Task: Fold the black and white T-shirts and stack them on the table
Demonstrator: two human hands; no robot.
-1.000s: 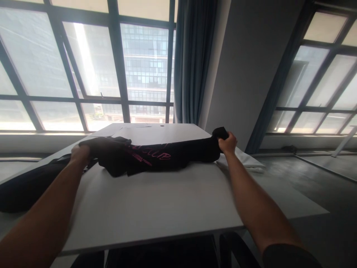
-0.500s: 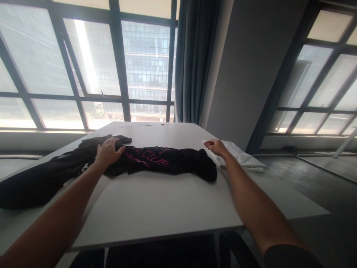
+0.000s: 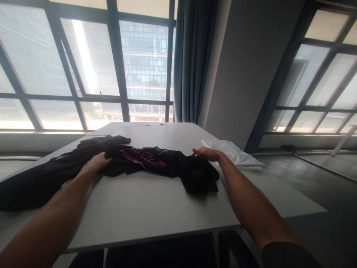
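While your left hand (image 3: pixel 96 162) lies flat and open on the near-left edge of the black shirt (image 3: pixel 156 163), palm down with nothing pinched, use it as the anchor: press the cloth to the white table (image 3: pixel 145 208) so it cannot slide as the other side is worked. Your right hand (image 3: pixel 205 152) rests on the far right end of the same shirt, fingers stretched out and loose, touching the fabric rather than gripping it; a real pinch, if there is one, does not show from this angle.

Between your hands the shirt lies in a long rumpled band across the middle of the table, its pink lettering (image 3: pixel 145 160) facing up and partly creased. The right end is bunched into a dark lump just below your right wrist, and that is where the care seems needed: judging by the folds, smoothing outward from the lettering toward each hand should flatten it better than tugging at one corner.

To your left, a second mass of dark cloth (image 3: pixel 33 182) trails toward the table's edge and touches or overlaps the shirt; I cannot tell where one ends. Keep it from dragging along. Just beyond your right hand lies a folded white cloth (image 3: pixel 234 152), near but apart.
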